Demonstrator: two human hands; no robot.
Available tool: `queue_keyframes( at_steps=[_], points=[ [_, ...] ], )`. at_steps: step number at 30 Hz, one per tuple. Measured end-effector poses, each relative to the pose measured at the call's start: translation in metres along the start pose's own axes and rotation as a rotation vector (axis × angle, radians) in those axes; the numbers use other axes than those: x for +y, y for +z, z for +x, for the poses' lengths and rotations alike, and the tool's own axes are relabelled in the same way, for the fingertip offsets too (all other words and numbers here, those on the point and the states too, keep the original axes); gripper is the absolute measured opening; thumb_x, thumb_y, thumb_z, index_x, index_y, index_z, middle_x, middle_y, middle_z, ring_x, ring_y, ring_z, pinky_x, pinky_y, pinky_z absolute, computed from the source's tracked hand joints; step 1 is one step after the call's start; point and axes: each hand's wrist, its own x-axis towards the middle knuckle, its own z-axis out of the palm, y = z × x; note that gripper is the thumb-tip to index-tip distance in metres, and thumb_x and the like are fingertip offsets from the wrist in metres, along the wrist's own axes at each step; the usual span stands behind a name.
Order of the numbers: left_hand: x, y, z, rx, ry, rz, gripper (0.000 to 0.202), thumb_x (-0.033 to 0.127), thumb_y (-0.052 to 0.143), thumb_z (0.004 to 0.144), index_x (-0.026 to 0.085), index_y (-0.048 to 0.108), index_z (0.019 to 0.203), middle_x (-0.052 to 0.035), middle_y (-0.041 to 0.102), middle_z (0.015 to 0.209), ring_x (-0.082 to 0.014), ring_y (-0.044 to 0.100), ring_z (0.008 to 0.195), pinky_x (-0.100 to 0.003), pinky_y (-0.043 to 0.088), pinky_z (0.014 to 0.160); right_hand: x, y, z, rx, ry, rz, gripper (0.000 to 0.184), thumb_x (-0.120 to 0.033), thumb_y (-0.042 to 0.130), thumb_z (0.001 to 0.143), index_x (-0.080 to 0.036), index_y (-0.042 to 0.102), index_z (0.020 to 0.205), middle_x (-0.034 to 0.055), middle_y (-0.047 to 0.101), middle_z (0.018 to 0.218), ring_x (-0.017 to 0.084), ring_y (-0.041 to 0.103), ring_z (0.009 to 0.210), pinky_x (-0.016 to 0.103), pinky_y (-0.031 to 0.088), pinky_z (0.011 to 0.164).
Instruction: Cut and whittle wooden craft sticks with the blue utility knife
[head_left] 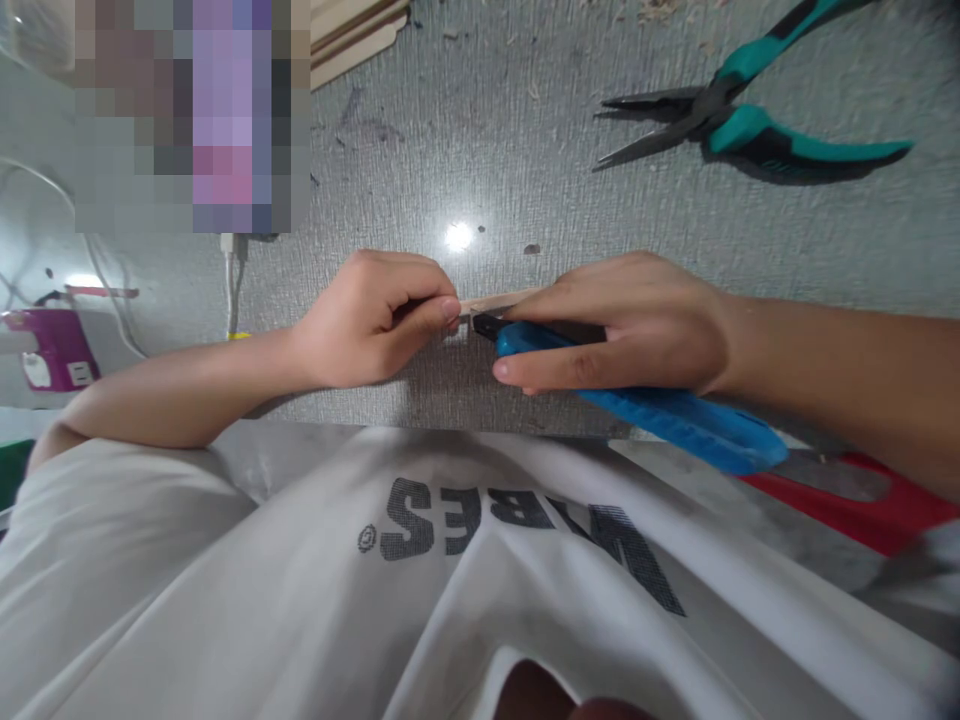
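Between thumb and fingers, my left hand point(390, 315) pinches one end of a thin wooden stick point(487, 301). The stick runs right, where the fingers of my right hand point(637, 320) cover its other part. My right hand is closed round a blue utility knife point(675, 415), with its thumb along the near side. The knife's dark tip point(486, 325) is against or just beside the stick, close to my left fingertips; whether it touches I cannot tell.
Long-nose pliers point(709, 112) with teal handles lie spread at the back right. Flat wooden sticks point(356, 40) are stacked at the back. Red-handled scissors point(847, 495) lie by my right forearm. A purple power block point(56, 348) and a white cable point(231, 285) are on the left.
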Motion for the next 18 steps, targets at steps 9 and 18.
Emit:
queue_keyframes(
  at_steps=[9, 18],
  points=[
    [-0.011, 0.006, 0.003, 0.001, 0.150, 0.101, 0.037, 0.029, 0.051, 0.115, 0.023, 0.066, 0.082, -0.0035, 0.069, 0.070, -0.0197, 0.060, 0.064, -0.036, 0.043, 0.068, -0.024, 0.003, -0.007, 0.122, 0.135, 0.173, 0.049, -0.067, 0.071, 0.113, -0.029, 0.084, 0.085, -0.0027, 0.081, 0.078, 0.022, 0.076, 0.078, 0.035, 0.049, 0.070],
    [0.002, 0.001, 0.002, -0.023, -0.007, -0.029, 0.036, 0.032, 0.053, 0.113, 0.024, 0.063, 0.079, -0.0035, 0.070, 0.072, -0.0197, 0.067, 0.070, -0.034, 0.049, 0.073, 0.018, 0.029, -0.004, 0.270, -0.245, -0.184, 0.071, -0.085, 0.045, 0.118, -0.028, 0.088, 0.115, 0.0064, 0.083, 0.093, 0.027, 0.077, 0.083, 0.041, 0.058, 0.082]
  ],
)
